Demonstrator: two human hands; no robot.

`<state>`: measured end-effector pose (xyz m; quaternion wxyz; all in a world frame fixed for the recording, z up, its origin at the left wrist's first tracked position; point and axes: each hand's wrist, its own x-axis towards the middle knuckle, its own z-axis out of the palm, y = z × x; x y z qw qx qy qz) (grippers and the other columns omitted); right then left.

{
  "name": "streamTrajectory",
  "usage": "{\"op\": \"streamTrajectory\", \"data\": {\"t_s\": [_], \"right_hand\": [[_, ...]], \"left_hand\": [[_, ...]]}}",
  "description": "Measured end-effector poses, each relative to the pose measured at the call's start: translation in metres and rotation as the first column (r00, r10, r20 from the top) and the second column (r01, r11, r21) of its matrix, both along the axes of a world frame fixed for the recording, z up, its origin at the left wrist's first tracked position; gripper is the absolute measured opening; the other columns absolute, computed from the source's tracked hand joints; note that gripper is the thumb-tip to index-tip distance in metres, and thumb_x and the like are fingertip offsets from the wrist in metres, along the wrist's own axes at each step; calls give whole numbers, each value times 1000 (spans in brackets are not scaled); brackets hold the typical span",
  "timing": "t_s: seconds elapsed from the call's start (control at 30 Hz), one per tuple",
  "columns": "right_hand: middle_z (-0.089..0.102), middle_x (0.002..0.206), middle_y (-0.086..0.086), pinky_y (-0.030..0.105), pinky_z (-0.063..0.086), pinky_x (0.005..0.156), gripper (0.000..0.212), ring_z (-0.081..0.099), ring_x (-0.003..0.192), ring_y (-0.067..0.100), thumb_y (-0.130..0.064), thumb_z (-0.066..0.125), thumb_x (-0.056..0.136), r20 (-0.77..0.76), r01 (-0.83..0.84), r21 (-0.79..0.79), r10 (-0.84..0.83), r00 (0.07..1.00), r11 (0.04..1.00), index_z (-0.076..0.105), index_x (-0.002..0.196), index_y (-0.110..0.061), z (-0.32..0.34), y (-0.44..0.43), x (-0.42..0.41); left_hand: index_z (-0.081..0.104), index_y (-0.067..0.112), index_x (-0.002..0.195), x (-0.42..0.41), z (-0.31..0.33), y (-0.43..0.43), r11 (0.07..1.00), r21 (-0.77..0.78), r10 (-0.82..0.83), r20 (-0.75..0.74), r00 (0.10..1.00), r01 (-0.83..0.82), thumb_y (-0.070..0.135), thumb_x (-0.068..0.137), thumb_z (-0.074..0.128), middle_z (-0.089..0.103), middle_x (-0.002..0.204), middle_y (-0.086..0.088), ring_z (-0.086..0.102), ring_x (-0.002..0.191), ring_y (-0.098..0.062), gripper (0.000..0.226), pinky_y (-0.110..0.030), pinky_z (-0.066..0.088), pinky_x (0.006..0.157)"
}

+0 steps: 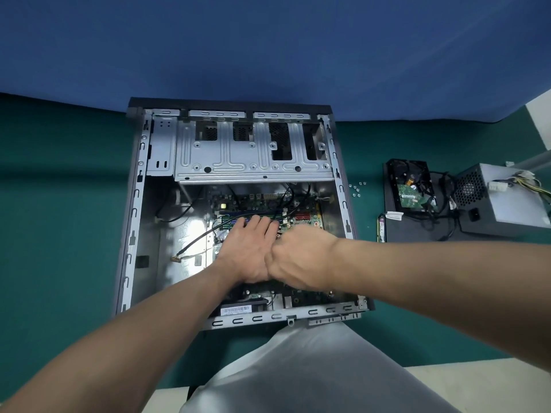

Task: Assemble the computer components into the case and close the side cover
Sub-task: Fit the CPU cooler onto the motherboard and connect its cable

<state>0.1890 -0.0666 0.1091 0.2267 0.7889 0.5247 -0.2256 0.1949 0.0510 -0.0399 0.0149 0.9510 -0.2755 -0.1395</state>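
Case [137, 204]: open, flat on the desk [59, 204].
Board [304, 217]: inside it, under both hands.
Left hand [249, 248]: flat, pressing the board.
Right hand [301, 260]: beside it, blurry; grip unclear.
Tip: push straight down, gently, off the wires [208, 231].

Teal-green table top [59, 204] against a deep blue backdrop [268, 40] (pale floor [477, 389] below).

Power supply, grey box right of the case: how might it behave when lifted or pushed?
The power supply, a metal box, is probably rigid and heavy for its size. Flat-sided, it should slide, not roll. Its loose wires may snag.
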Motion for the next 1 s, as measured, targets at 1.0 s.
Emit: {"op": "streamTrajectory", "data": {"t_s": [1.0], "right_hand": [[56, 100, 14, 35, 45, 57, 25, 41, 64, 23, -7, 36, 97, -14, 142, -13, -143, 990, 990, 50, 116, -2, 5, -12, 9]], "left_hand": [[37, 12, 133, -1, -2, -1, 1000, -24, -2, 27, 1000, 3, 78, 71, 23, 48, 120, -7, 44, 108, -25, 92, -44, 34, 90]]}}
